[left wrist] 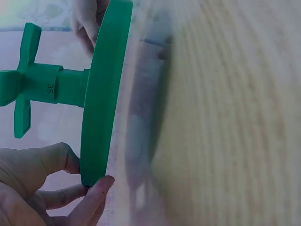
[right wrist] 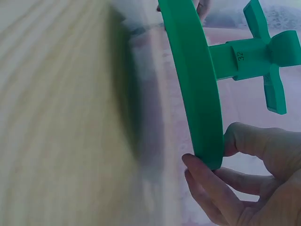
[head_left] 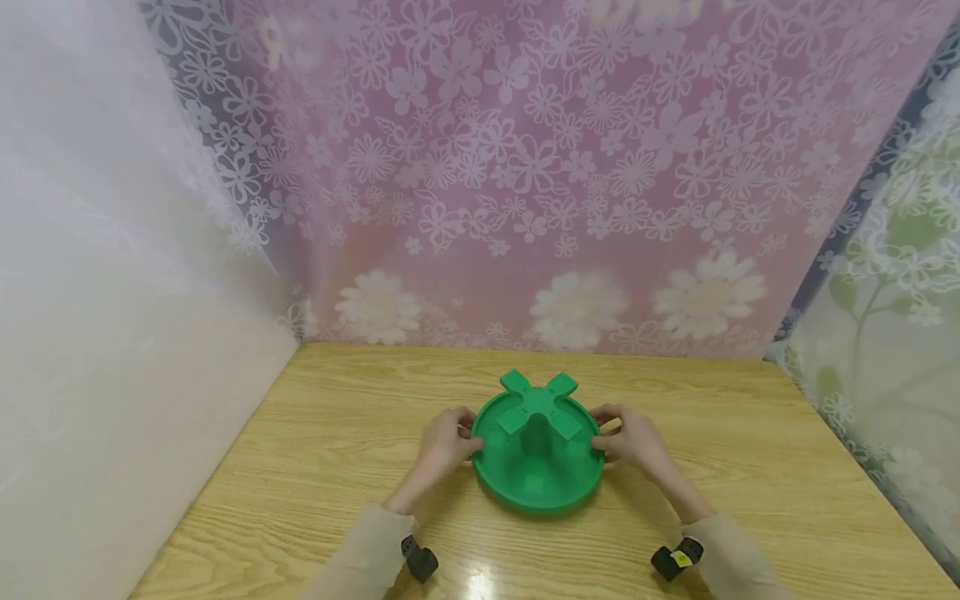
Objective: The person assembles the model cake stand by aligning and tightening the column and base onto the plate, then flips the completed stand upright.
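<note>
Both hands hold a round green plastic dish [head_left: 534, 490] by its rim, one at each side. From its middle rises a post topped by a four-armed cross [head_left: 538, 402]. My left hand [head_left: 444, 442] pinches the left edge, thumb on the upper side and fingers beneath. Opposite it, my right hand [head_left: 634, 437] grips the right edge in the same way. In the left wrist view the dish [left wrist: 104, 94] stands clear of the wood, and the post [left wrist: 44, 84] bears the number 35. The right wrist view shows 32 on the post [right wrist: 249, 59].
The wooden table [head_left: 337, 442] spreads out on all sides under the dish. Behind it hangs a pink flowered curtain [head_left: 487, 167]. A white sheet [head_left: 127, 292] closes the left side, and a leaf-patterned cloth [head_left: 892, 333] the right.
</note>
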{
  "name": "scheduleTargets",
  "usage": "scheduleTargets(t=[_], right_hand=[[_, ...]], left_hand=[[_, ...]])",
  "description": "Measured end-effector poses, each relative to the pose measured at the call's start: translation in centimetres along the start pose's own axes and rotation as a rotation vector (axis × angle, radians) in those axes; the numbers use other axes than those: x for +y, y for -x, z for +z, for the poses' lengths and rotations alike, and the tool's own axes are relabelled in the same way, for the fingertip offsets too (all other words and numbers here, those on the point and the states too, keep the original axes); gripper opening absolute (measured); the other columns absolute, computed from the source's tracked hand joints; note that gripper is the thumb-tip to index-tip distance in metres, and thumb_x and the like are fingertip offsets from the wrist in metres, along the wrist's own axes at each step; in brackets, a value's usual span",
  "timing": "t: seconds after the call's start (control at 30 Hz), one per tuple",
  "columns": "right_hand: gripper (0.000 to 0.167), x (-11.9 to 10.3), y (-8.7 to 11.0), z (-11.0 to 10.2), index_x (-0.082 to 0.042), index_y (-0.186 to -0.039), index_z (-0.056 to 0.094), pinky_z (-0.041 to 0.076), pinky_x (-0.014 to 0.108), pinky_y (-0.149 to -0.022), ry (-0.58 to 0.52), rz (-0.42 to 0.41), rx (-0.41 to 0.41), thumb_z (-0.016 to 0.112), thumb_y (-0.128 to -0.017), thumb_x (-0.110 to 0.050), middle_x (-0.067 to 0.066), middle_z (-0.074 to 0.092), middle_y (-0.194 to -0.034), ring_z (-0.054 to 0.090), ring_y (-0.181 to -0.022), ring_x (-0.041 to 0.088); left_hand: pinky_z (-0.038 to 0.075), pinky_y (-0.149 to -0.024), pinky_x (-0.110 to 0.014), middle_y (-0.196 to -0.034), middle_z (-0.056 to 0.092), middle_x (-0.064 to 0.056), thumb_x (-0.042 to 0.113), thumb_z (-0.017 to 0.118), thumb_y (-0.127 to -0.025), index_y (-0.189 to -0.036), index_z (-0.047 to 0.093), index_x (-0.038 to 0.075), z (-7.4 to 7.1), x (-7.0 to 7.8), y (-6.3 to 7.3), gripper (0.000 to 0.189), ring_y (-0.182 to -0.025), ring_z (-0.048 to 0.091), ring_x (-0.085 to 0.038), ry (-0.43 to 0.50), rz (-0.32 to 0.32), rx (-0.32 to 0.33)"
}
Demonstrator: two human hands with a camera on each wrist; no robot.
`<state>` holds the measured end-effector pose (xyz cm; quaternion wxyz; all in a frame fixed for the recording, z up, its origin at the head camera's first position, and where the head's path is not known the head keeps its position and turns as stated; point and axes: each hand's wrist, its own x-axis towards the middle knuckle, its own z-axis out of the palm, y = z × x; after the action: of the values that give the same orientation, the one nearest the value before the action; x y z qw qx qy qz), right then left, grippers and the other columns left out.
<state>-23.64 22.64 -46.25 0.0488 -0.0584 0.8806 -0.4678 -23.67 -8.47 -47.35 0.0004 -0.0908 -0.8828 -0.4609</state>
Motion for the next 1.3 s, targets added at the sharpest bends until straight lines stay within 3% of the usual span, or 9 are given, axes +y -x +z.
scheduleTargets(t=[0.23,0.47,0.7,0.8,0.93,1.1,1.3], right_hand=[[0.045,-1.3,0.2,-0.7,0.01,-0.134,0.058,0.063,0.043,-0.065,-0.083,0.001,-0.007,0.066,-0.091,0.004,0.03,0.056,-0.126,0.072,-0.083,0.027],[0.051,-1.2,0.7,-1.3,0.013,-0.143,0.047,0.062,0.047,-0.074,-0.2,-0.057,-0.061,0.064,-0.096,0.002,0.035,0.049,-0.137,0.073,-0.092,0.03],[0.05,-1.1,1.0,-1.8,0.005,-0.148,0.048,0.06,0.037,-0.086,-0.26,-0.081,-0.054,0.059,-0.105,-0.02,0.029,0.048,-0.146,0.069,-0.106,0.019],[0.046,-1.0,1.3,-2.1,0.003,-0.148,0.049,0.057,0.034,-0.092,-0.297,-0.109,-0.061,0.053,-0.108,-0.02,0.027,0.046,-0.149,0.066,-0.11,0.011],[0.048,-0.5,1.5,-2.3,0.004,-0.149,0.047,0.054,0.027,-0.095,-0.305,-0.202,-0.087,0.057,-0.105,-0.011,0.028,0.041,-0.152,0.063,-0.112,0.001],[0.06,0.4,1.3,-2.0,0.007,-0.152,0.04,0.056,0.027,-0.093,-0.363,-0.283,-0.107,0.066,-0.099,-0.007,0.029,0.037,-0.151,0.062,-0.113,-0.002],[0.045,1.1,1.0,-1.6,0.006,-0.138,0.059,0.056,0.023,-0.09,-0.268,-0.448,0.05,0.069,-0.095,0.0,0.024,0.049,-0.137,0.063,-0.111,-0.004]], left_hand=[[0.062,-0.062,-0.033,-0.118,0.067,-0.021,0.001,0.07,-0.09,-0.117,0.066,-0.002,-0.7,0.4,-0.2,0.027,-0.082,0.075,-0.024,0.11,-0.026,-0.009],[0.063,-0.065,-0.038,-0.118,0.068,-0.025,0.004,0.068,-0.092,-0.121,0.065,-0.001,-1.1,0.0,-0.4,0.03,-0.082,0.074,-0.027,0.146,-0.009,-0.012],[0.063,-0.068,-0.043,-0.116,0.067,-0.026,0.003,0.064,-0.093,-0.123,0.065,-0.004,-1.6,0.0,-0.5,0.031,-0.075,0.074,-0.022,0.253,-0.021,-0.025],[0.063,-0.07,-0.042,-0.117,0.066,-0.025,0.003,0.061,-0.095,-0.125,0.064,-0.006,-1.9,-0.1,-0.6,0.032,-0.075,0.072,-0.02,0.321,-0.043,-0.057],[0.063,-0.072,-0.039,-0.116,0.065,-0.024,0.005,0.059,-0.096,-0.129,0.061,-0.008,-2.5,0.0,-0.6,0.035,-0.077,0.072,-0.02,0.41,-0.069,-0.107],[0.062,-0.073,-0.036,-0.114,0.067,-0.023,0.007,0.059,-0.098,-0.131,0.06,-0.009,-2.9,0.2,-0.6,0.037,-0.08,0.072,-0.018,0.473,-0.09,-0.138],[0.061,-0.082,-0.041,-0.118,0.067,-0.023,0.008,0.059,-0.098,-0.134,0.058,-0.01,-3.0,0.4,-0.7,0.04,-0.078,0.072,-0.014,0.546,-0.125,-0.156]])
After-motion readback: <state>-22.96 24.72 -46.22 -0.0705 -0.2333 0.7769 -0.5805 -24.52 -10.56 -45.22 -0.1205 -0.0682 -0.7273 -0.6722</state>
